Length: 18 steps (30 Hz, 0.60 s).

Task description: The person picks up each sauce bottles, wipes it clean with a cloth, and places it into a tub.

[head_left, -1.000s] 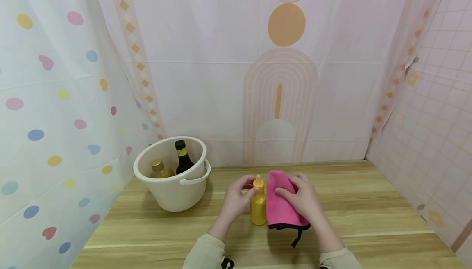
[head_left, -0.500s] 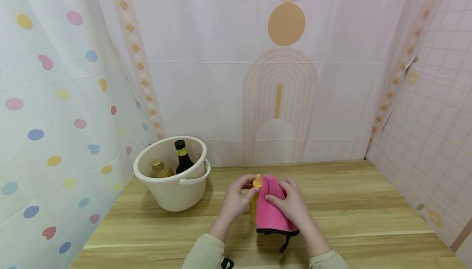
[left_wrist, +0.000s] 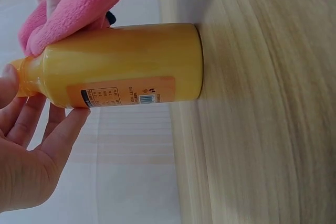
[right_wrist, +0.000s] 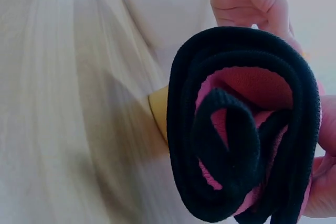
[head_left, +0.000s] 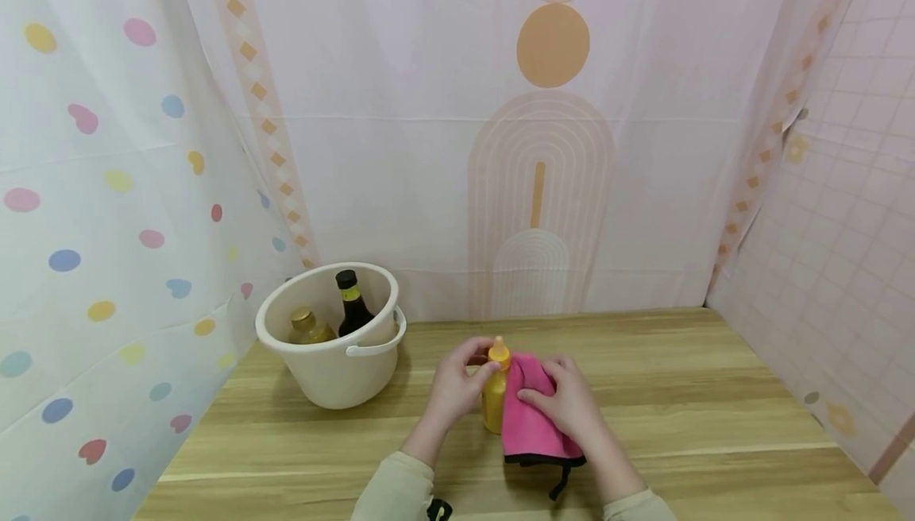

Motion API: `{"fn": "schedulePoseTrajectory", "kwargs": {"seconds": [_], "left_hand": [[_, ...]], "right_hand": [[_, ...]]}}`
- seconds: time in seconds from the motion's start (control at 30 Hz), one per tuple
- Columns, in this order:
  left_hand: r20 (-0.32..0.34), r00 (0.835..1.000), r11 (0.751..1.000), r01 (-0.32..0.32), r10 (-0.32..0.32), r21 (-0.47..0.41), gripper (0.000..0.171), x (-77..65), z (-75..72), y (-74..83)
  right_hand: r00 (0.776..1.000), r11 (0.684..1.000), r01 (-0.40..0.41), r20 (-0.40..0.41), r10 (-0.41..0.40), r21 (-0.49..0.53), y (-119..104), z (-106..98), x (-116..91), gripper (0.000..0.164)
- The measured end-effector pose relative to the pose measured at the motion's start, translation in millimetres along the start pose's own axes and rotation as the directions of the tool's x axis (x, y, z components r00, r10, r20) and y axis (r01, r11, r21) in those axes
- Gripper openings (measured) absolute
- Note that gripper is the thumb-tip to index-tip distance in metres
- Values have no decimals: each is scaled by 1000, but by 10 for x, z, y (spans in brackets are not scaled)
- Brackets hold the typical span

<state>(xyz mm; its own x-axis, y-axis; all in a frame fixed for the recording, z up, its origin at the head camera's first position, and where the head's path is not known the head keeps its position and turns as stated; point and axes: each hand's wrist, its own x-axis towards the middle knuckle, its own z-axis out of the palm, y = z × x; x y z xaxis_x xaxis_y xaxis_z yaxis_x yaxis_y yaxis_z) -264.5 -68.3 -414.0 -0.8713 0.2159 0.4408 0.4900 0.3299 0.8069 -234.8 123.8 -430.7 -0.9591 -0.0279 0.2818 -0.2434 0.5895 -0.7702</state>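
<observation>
A yellow squeeze bottle (head_left: 493, 410) with a pointed nozzle stands upright on the table. My left hand (head_left: 455, 384) grips it near the neck, thumb in front. In the left wrist view a printed label shows on the side of the bottle (left_wrist: 126, 66), and its base meets the wood. My right hand (head_left: 572, 408) holds a folded pink cloth (head_left: 532, 430) with black trim against the bottle's right side. Seen from the right wrist, the cloth (right_wrist: 247, 82) is rolled in layers, its black edges facing the camera, and it hides most of the bottle.
To the left stands a cream bucket (head_left: 336, 378) with its handle down at the right. Inside are a dark bottle (head_left: 354, 314) with a black cap and a bottle with a gold cap (head_left: 307, 326). A patterned curtain (head_left: 400, 187) hangs behind the wooden table (head_left: 679, 394).
My right hand has brought the cloth leftward against the bottle, then slid it slightly down, so the bottle's upper part shows again. The left hand has kept its hold in place.
</observation>
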Motion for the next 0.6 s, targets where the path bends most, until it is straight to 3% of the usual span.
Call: {"fn": "schedulePoseTrajectory", "kwargs": {"seconds": [0.33,0.6], "left_hand": [[-5,999,999,-37,38,13,24,-9,-7,-15],[-9,999,999,-44,44,10,24,-4,5,-36]], "right_hand": [[1000,999,29,-5,-29,-27,51,13,-24,44],[1000,998,-3,13,4,-69,83,34,-25,45]]}}
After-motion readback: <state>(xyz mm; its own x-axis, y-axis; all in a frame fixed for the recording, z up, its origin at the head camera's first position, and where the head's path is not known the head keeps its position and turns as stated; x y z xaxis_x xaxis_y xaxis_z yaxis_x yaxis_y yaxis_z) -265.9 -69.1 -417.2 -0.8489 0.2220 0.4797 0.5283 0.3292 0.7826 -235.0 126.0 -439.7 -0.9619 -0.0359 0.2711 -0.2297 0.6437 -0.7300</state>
